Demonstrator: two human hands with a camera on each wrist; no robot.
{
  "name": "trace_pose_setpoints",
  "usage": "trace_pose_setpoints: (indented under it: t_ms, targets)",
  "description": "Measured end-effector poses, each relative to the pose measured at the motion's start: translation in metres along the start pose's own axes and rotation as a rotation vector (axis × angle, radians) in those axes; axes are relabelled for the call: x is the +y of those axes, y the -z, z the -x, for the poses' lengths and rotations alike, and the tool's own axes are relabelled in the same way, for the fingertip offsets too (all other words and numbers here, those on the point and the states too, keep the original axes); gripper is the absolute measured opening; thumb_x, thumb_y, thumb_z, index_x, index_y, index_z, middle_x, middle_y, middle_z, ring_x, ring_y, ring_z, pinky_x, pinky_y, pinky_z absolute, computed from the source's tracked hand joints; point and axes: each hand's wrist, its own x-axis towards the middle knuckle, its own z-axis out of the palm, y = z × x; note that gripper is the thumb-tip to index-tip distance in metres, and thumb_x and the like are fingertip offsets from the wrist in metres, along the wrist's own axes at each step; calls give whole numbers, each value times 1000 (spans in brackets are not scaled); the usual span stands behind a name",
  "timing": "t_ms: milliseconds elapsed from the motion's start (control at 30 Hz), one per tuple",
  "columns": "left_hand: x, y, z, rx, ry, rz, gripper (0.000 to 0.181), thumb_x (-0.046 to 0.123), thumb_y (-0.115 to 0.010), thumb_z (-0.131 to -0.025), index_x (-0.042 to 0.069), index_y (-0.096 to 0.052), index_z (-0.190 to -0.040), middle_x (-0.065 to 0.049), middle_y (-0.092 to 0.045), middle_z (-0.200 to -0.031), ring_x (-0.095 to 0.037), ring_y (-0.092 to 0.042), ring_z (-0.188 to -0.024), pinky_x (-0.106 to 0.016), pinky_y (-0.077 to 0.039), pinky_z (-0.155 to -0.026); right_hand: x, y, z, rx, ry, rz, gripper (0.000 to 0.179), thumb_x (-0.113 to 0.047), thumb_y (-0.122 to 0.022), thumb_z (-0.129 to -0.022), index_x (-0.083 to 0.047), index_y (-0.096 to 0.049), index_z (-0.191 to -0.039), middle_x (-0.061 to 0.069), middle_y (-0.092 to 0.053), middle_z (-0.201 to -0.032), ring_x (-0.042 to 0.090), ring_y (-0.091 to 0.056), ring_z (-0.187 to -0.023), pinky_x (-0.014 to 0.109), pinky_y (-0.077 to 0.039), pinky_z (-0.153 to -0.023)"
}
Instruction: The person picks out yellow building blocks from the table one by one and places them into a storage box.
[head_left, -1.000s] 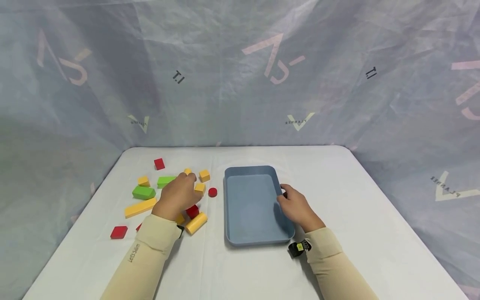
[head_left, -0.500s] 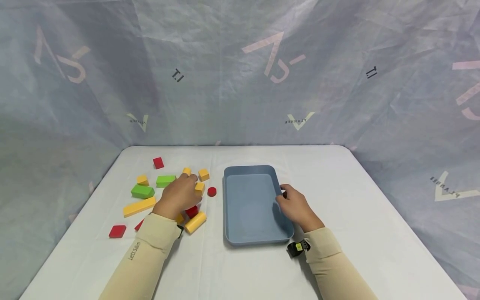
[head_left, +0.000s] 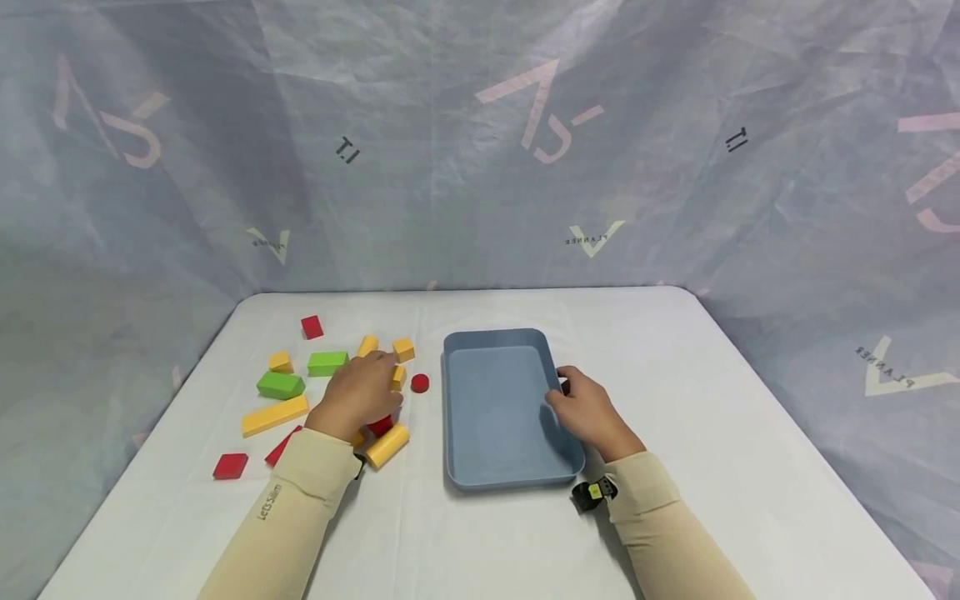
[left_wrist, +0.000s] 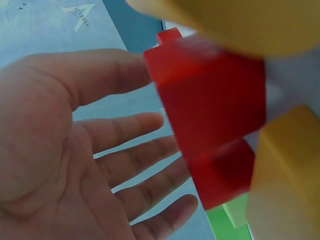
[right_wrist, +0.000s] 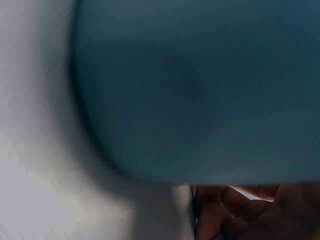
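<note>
My left hand [head_left: 356, 392] is low among the scattered toy blocks, palm down. In the left wrist view its fingers are fairly straight and spread, with a red block [left_wrist: 215, 100] in front of the thumb tip; nothing is visibly gripped. Near its fingertips are a yellow cube [head_left: 397, 378], partly covered, and a yellow cylinder [head_left: 367, 345]. A red block [head_left: 380, 426] and another yellow cylinder [head_left: 387, 447] lie by the thumb side. My right hand [head_left: 592, 412] pinches the right wall of a blue-grey tray [head_left: 495, 400], thumb over the rim; its other fingers are largely hidden.
Around the left hand lie two green blocks [head_left: 281, 385], a long yellow bar [head_left: 275, 415], a red cube [head_left: 312, 327], flat red pieces [head_left: 230, 466] and a red disc [head_left: 420, 382]. The white-covered table [head_left: 660, 350] meets grey hanging cloth [head_left: 420, 167] behind.
The left hand has shifted slightly right relative to the blocks, showing more of the far yellow cylinder. The right hand keeps its hold on the tray. The head view has drifted slightly.
</note>
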Motion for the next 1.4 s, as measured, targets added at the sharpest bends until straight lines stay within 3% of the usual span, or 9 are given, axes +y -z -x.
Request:
trace_pose_setpoints:
  t_ms: [267, 400, 600, 767, 1400]
  targets:
    - [-2, -1, 0, -23, 6, 1, 69, 24, -74, -91, 3, -48, -152, -19, -56, -147, -39, -57, -121, -67, -38, -112, -2, -3, 2, 14, -1, -21, 53, -25, -53, -98, -7, -51, -147, 12, -67, -113, 23, -62, -88, 36, -52, -74]
    - [0, -2, 0, -17, -3, -6, 68, 23, -74, -91, 3, -49, -151, -20, -58, -143, -38, -58, -116, -66, -41, -109, -2, -3, 2, 21, 2, -22, 52, -25, -54, -98, -7, -51, -147, 12, -67, -111, 22, -62, -86, 36, -52, -72]
    - [0, -3, -2, 21, -17, -2, 55, 19, -77, -88, 4, -59, -138, -13, -65, -113, -30, -60, -97, -52, -54, -90, -1, -2, 0, 24, 4, -16, 53, -26, -55, -97, -7, -51, -147, 12, -66, -112, 22, -61, -87, 35, -52, -73]
    - [0, -6, -7, 40, -27, -7, 46, 18, -78, -86, 5, -64, -128, -8, -61, -98, -26, -58, -86, -45, -54, -78, -2, -1, 1, 24, 0, -15, 53, -26, -55, -99, -7, -51, -147, 12, -66, -113, 23, -61, -90, 36, -52, -74]
    - [3, -13, -7, 137, -73, -61, 37, 16, -82, -87, 6, -69, -120, -8, -66, -96, -25, -61, -85, -50, -54, -84, 1, 0, 0, 14, -3, -26, 53, -25, -57, -98, -6, -51, -147, 11, -66, -109, 22, -61, -86, 35, -51, -71]
